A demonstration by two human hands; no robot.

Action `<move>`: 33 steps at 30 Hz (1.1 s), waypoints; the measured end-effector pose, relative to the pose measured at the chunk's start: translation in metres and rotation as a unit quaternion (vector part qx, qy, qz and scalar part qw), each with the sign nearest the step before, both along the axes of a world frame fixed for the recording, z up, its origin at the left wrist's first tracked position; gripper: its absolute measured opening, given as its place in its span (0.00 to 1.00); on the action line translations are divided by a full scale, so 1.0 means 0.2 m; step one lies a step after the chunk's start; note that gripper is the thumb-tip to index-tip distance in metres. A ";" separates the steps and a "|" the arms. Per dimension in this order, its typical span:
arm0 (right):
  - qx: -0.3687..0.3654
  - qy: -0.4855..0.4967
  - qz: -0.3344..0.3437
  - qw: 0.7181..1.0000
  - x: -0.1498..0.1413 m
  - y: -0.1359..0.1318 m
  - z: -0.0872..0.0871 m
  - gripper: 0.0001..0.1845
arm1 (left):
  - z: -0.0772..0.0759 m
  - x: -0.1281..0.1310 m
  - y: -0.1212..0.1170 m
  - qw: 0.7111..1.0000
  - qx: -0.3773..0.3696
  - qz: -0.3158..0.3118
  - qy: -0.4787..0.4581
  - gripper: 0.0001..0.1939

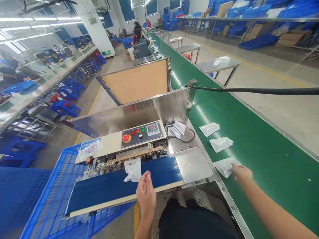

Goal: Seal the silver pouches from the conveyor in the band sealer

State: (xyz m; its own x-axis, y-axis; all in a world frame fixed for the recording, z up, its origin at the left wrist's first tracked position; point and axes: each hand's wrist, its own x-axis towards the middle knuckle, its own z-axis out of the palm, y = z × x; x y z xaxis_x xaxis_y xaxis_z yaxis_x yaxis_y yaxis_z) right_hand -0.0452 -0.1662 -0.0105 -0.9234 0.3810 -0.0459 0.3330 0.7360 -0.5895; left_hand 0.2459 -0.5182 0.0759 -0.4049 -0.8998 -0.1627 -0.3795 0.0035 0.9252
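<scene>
My left hand is held over the front edge of a blue belt, its fingers loosely curled and holding nothing. Just beyond its fingertips a small white plastic pouch hangs by its top edge in the band sealer, its lower part over the belt. Over on the green conveyor, my right hand pinches the right end of another white pouch, which lies near the conveyor's metal side. Two similar pouches, one nearer and one farther, lie beyond it on the conveyor.
A metal plate adjoins the belt's right end. More pouches lie behind the control panel. A blue crate stands below the belt's left end. A black cable crosses above the green conveyor. A person sits farther along.
</scene>
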 end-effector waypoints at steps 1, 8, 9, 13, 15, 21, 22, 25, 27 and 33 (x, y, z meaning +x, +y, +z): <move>-0.011 -0.012 -0.011 1.000 0.01 -0.01 0.03 0.21 | 0.00 -0.04 0.03 0.999 0.005 -0.031 0.010 0.29; -0.141 0.129 0.121 0.974 0.24 -0.31 0.47 0.27 | 0.07 -0.40 0.30 0.960 -0.097 -0.251 0.079 0.23; -0.164 0.136 0.176 0.961 0.29 -0.38 0.52 0.26 | 0.09 -0.44 0.33 0.955 -0.108 -0.263 0.088 0.23; -0.250 0.066 0.342 0.903 0.43 -0.60 0.61 0.24 | 0.14 -0.52 0.38 0.945 -0.084 -0.299 0.100 0.24; -0.316 0.012 0.348 0.882 0.47 -0.65 0.60 0.28 | 0.14 -0.51 0.38 0.949 -0.046 -0.298 0.093 0.27; -0.373 -0.102 0.345 0.855 0.53 -0.65 0.51 0.30 | 0.07 -0.44 0.36 0.963 0.030 -0.250 0.099 0.27; -0.358 -0.105 0.342 0.862 0.52 -0.66 0.49 0.28 | 0.05 -0.45 0.35 0.964 0.039 -0.244 0.099 0.26; -0.341 -0.109 0.272 0.893 0.48 -0.72 0.44 0.23 | -0.03 -0.52 0.29 0.977 0.106 -0.168 0.078 0.22; -0.354 -0.131 0.211 0.901 0.43 -0.79 0.40 0.21 | -0.09 -0.59 0.24 0.981 0.156 -0.101 0.062 0.21; -0.409 -0.186 0.191 0.873 0.33 -1.01 0.35 0.14 | -0.18 -0.66 0.08 0.976 0.202 -0.022 0.080 0.23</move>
State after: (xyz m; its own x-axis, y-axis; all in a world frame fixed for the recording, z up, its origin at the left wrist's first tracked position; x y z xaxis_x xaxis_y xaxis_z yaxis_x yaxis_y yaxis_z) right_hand 0.0214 -0.3675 0.0601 -0.8387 -0.2513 -0.4831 0.4368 0.2194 -0.8724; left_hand 0.1145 -0.5019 0.0390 -0.4906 -0.7569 -0.4318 -0.2381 -0.3602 0.9020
